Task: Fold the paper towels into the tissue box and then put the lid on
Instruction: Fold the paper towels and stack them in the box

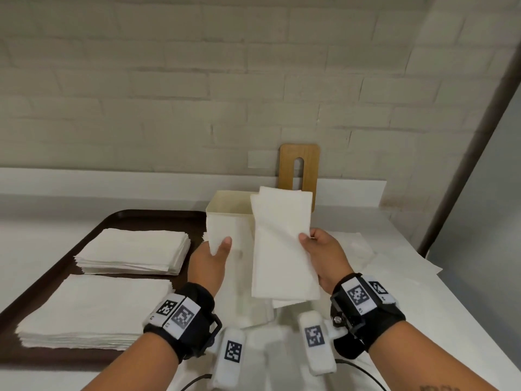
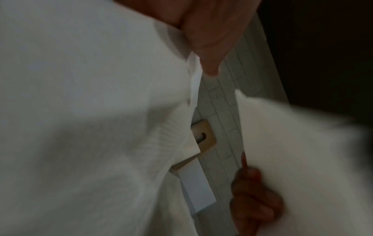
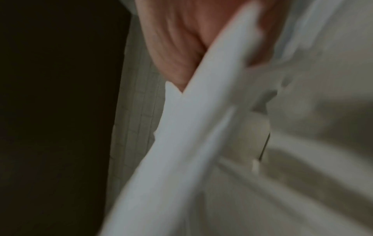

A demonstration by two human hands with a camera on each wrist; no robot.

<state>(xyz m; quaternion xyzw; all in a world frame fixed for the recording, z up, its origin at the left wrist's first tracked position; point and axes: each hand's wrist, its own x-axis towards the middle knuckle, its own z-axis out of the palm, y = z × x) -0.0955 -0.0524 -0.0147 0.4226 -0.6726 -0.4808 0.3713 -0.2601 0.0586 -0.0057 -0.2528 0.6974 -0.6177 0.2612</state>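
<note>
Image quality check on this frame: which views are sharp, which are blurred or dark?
Head view: sharp, evenly lit, wide-angle bending at the edges; the folded white paper towel reads clearly. Left wrist view: dim, soft, the wooden slotted lid still recognisable. Right wrist view: heavy motion blur, left side black.

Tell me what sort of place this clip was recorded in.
Probably a back-of-house prep or service counter, though that is a guess. A white counter runs along a painted brick wall, and a dark brown serving tray holds two stacks of paper towels for restocking a tissue box.
</note>
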